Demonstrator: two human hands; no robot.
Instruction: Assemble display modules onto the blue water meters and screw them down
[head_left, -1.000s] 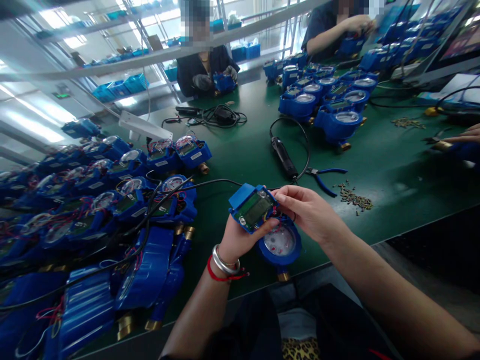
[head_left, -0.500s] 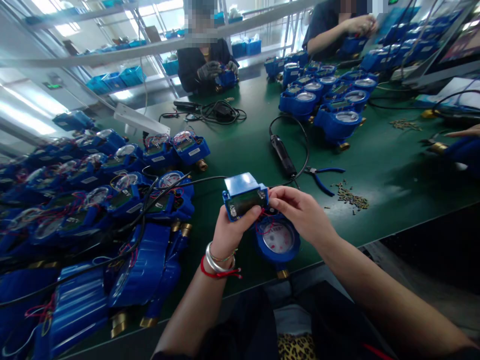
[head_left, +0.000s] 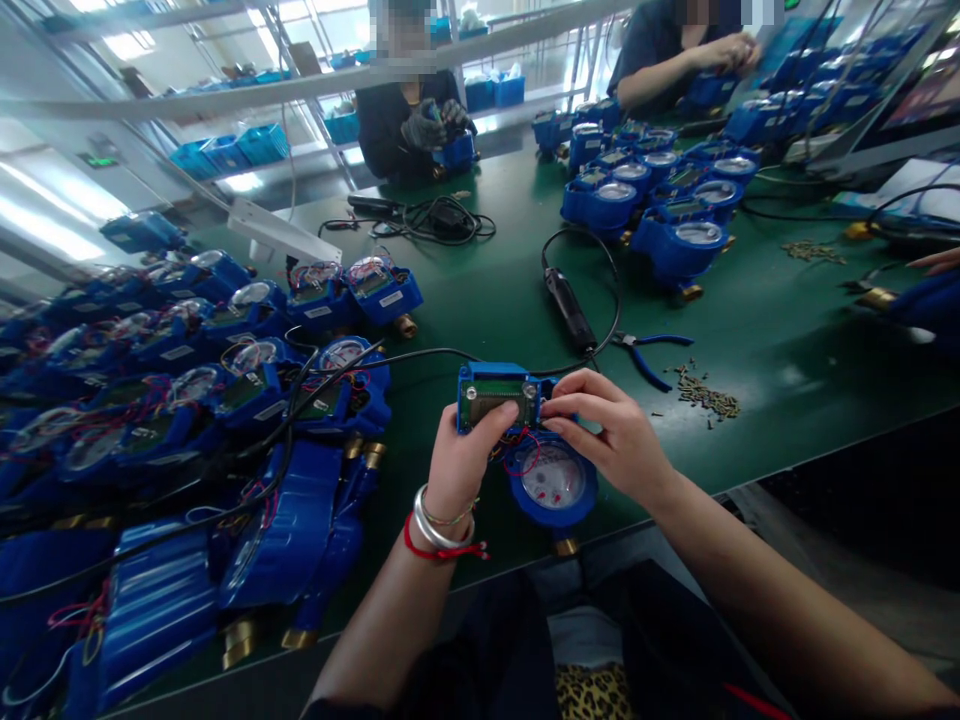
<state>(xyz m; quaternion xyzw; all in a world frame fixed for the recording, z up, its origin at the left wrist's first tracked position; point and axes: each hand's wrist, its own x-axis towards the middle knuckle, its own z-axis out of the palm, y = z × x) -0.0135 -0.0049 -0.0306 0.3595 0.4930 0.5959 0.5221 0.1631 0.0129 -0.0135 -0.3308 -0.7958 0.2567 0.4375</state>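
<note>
At the frame's lower centre, your left hand (head_left: 469, 455) grips the blue display housing (head_left: 496, 400), thumb across its screen; your right fingers (head_left: 562, 408) pinch close together at its right edge, above the round meter (head_left: 553, 478).

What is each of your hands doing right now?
Left hand: closed around the blue display housing, thumb on its front.
Right hand: fingers pinched at the housing's side; whether they hold anything can't be told.

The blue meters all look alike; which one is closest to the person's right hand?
The bottom-centre meter: it alone has its display box held in the person's left hand; the others lie farther off.
</note>
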